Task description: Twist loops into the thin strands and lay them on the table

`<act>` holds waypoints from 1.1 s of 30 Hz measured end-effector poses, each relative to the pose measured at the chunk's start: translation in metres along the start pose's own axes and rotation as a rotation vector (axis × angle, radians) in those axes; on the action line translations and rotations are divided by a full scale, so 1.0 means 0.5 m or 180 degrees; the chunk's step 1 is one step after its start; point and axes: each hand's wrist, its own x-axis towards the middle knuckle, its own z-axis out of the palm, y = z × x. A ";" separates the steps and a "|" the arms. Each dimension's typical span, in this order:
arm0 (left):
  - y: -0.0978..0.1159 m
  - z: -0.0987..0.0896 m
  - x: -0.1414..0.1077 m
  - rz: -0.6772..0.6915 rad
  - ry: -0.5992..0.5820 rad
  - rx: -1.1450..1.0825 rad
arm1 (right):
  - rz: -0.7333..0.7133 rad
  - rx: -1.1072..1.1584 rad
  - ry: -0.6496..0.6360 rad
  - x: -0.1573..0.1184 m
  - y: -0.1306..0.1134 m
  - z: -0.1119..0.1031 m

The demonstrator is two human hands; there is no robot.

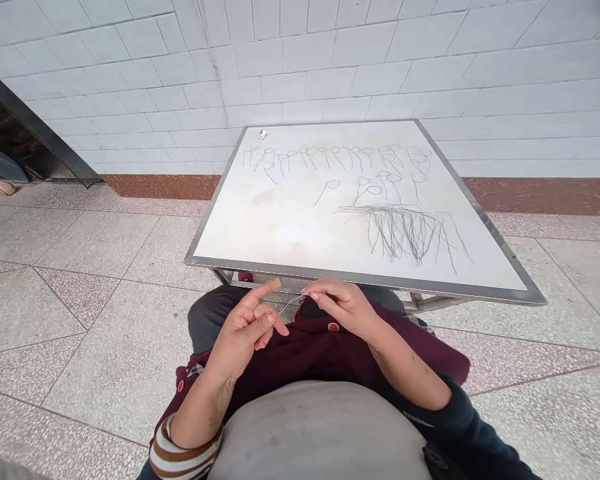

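Note:
A thin piece of wire [291, 302] spans the gap between my hands above my lap, just off the table's near edge. My left hand [247, 327] pinches one end between the thumb and a bent finger, while its index finger points out with a tan wrap [275, 284] at the tip. At the other end, the thumb and fingertips of my right hand [343, 305] are closed on the wire. Several looped wires [333, 184] with long tails lie on the white table [240, 227], mostly along its far side. A pile of straight loose wires [413, 230] lies nearer, on the right.
The table has a grey metal rim [360, 275] and stands against a white tiled wall [330, 87]. A small white-and-red object [263, 135] sits at its far left corner. My knees are under the near edge. Speckled stone floor [105, 300] surrounds the table; a dark opening [15, 140] is at far left.

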 end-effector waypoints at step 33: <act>0.003 0.008 0.015 -0.0129 -0.0379 0.0939 | -0.0813 -0.1037 -0.0370 -0.009 -0.009 0.031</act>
